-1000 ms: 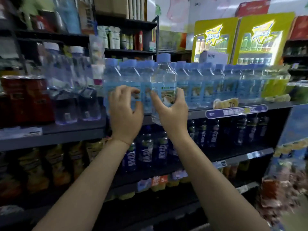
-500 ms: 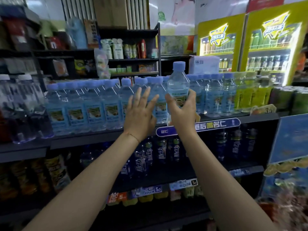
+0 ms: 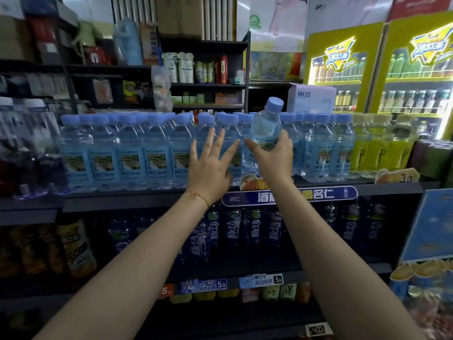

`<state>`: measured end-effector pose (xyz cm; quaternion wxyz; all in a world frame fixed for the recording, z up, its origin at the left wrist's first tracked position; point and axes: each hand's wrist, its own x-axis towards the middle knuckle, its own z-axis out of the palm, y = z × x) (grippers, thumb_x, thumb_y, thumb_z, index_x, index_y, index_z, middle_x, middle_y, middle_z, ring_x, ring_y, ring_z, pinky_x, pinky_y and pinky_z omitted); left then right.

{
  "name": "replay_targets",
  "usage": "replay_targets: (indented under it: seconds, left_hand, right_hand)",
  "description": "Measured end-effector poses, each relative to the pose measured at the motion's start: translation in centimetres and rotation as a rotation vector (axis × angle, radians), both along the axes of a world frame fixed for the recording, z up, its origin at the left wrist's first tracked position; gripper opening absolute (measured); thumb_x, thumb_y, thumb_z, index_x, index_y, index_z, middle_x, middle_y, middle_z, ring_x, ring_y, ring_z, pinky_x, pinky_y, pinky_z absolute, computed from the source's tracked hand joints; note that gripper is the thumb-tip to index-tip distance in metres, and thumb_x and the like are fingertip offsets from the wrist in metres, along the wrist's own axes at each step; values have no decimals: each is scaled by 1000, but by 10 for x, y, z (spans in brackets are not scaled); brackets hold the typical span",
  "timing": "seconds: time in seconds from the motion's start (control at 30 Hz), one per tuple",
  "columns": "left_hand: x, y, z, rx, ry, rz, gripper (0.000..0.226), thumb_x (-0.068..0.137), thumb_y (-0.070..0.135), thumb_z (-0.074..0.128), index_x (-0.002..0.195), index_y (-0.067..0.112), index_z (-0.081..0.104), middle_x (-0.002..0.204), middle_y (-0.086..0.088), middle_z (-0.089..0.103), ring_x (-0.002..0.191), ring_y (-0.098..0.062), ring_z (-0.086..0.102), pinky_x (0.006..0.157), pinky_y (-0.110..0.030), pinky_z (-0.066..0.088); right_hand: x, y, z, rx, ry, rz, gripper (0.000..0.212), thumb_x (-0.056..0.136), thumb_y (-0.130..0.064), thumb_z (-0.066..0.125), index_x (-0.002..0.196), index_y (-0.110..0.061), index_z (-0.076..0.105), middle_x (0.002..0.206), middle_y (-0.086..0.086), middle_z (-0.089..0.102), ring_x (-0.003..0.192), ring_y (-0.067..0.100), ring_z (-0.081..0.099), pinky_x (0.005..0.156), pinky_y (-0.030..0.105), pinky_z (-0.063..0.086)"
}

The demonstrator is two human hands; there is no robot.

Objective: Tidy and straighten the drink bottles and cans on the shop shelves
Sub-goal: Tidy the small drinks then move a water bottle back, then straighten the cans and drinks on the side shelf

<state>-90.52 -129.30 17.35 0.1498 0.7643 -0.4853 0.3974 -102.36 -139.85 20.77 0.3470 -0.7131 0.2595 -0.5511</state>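
The right hand [image 3: 272,155] grips a clear water bottle [image 3: 266,126] with a blue cap around its lower body, thumb on the near left side and fingers curled round the far side, holding it lifted above its neighbours and tilted a little to the right, so that its cap stands higher than the others. The left hand [image 3: 208,168] is spread flat with straight, splayed fingers and holds nothing; its fingertips reach up against the fronts of the bottles just left of the lifted one, though whether they actually press on the plastic is hard to tell. A thin orange thread [image 3: 198,195] circles the left wrist. The row of blue-capped water bottles [image 3: 127,153] stands upright along the dark upper shelf [image 3: 137,201], labels facing out, running from the far left to right of the hands, where yellow drink bottles [image 3: 382,148] stand beside them. A blue label strip [image 3: 318,193] is fixed to the shelf edge under the right hand, and an orange price tag [image 3: 402,176] sits further right. On the shelf below stand dark blue bottles [image 3: 232,234]. Two lit yellow fridges [image 3: 343,69] glow at the upper right
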Motion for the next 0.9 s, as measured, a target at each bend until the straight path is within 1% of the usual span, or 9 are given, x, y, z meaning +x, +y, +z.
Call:
replay_targets:
  seconds: [0.17, 0.27, 0.43, 0.53, 0.6, 0.67, 0.73, 0.8, 0.9]
  left_hand:
    - [3, -3, -4, -33, -26, 2, 81, 88, 35, 57, 157, 35, 16, 167, -6, 4, 153, -28, -3, 119, -62, 5]
    - [5, -5, -6, -44, -34, -6, 80, 87, 34, 57, 157, 35, 17, 167, -6, 6, 153, -28, -2, 120, -62, 6]
    - [7, -5, -7, -26, -51, 20, 81, 88, 32, 56, 157, 35, 13, 167, -5, 2, 153, -28, -4, 120, -62, 5]
    - [7, -6, -9, -19, -49, 23, 82, 88, 30, 55, 158, 34, 13, 167, -6, 2, 153, -29, -5, 120, -62, 5]
    - [6, -6, -10, -16, -49, 26, 81, 88, 31, 54, 158, 33, 13, 167, -7, 2, 153, -30, -4, 119, -63, 5]
    - [4, -6, -8, -1, -39, 25, 81, 88, 31, 54, 158, 32, 13, 167, -8, 3, 153, -31, -4, 119, -63, 4]
    - [1, -1, -3, 6, -5, -7, 78, 89, 33, 55, 157, 31, 18, 166, -8, 6, 153, -30, -2, 120, -62, 5]
    - [-3, 9, 4, -33, 33, -78, 71, 89, 36, 52, 155, 29, 26, 165, -9, 13, 153, -30, 5, 120, -60, 6]
    - [-7, 39, 1, -172, -12, -190, 56, 88, 34, 49, 143, 21, 48, 151, -11, 41, 143, -31, 33, 117, -55, 25]
  right_hand:
    - [2, -9, -4, -22, 186, -33, 65, 80, -59, 72, 114, -7, 53, 118, 8, 50, 94, 19, 49, 72, 30, 38]
    - [3, -11, -7, -46, 315, -50, 70, 83, -60, 67, 122, -5, 51, 128, 10, 47, 93, 18, 44, 71, 31, 34]
    - [5, -15, -12, -103, 432, -81, 60, 90, -61, 59, 114, -7, 50, 116, 11, 53, 84, 21, 46, 66, 32, 34]
    - [5, -15, -21, -128, 423, -80, 51, 96, -53, 54, 119, -8, 50, 119, 10, 54, 87, 22, 50, 66, 32, 37]
    - [5, -13, -27, -136, 409, -86, 57, 98, -50, 52, 136, -7, 44, 132, 10, 53, 104, 25, 55, 73, 33, 40]
    - [6, -9, -30, -138, 413, -110, 67, 100, -49, 50, 150, -7, 32, 144, 10, 48, 126, 26, 50, 94, 39, 42]
    - [6, -2, -31, -171, 445, -183, 74, 101, -47, 48, 156, -8, 17, 151, 11, 43, 138, 26, 40, 116, 48, 24]
    - [8, 10, -33, -225, 372, -260, 78, 99, -42, 52, 156, -7, 11, 155, 14, 33, 144, 28, 31, 118, 51, 15]
    - [13, 43, -40, -366, 94, -243, 59, 94, -25, 57, 146, -4, 35, 143, 15, 42, 127, 28, 45, 104, 44, 36]
